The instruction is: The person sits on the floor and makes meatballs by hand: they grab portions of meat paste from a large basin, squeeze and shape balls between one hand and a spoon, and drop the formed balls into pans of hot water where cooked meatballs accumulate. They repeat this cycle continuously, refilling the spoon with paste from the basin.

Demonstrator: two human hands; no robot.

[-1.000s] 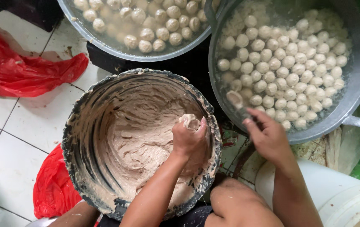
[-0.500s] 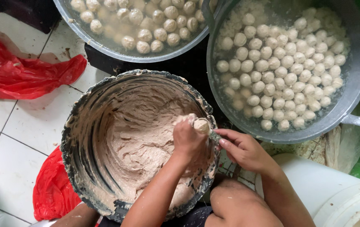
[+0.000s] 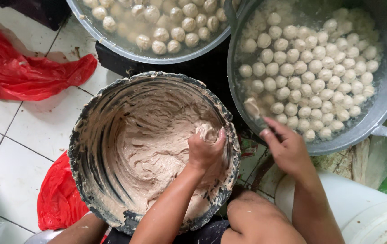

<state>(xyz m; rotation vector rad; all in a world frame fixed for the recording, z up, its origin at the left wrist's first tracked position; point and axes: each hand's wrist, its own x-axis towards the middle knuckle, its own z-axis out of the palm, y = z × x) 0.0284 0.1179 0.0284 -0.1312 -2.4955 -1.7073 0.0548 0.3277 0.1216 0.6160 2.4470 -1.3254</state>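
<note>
Right, low in the middle of the frame: left hand (image 3: pixel 205 151) buried in the grey bucket (image 3: pixel 85 135), grip clenched tight round a lump of pale brown paste (image 3: pixel 208 132) bulging out above the thumb. More of the same paste (image 3: pixel 148 149) smeared across the bucket's floor and up its walls, rim caked with it. Over to the right, right hand (image 3: pixel 286 147) at the near rim of the big grey pot (image 3: pixel 383 81), fingers pinched narrow on a spoon (image 3: pixel 253 108), its pale bowl dipping into the pot's cloudy water. Right there beside the spoon, a crowd of round pale balls (image 3: pixel 311 77) floating, filling the pot from lower left to upper right. Top centre, a second metal basin (image 3: pixel 125 49) with more balls (image 3: pixel 171 22) in murky water, partly cut off by the frame edge. Upper left, a crumpled red plastic bag (image 3: pixel 21 72) on the white tiled floor (image 3: pixel 3 149); another red bag (image 3: pixel 55 199) at lower left, tucked just beside the bucket. Bottom right, a bare knee (image 3: pixel 257 221) and a white tub (image 3: pixel 374 217).
</note>
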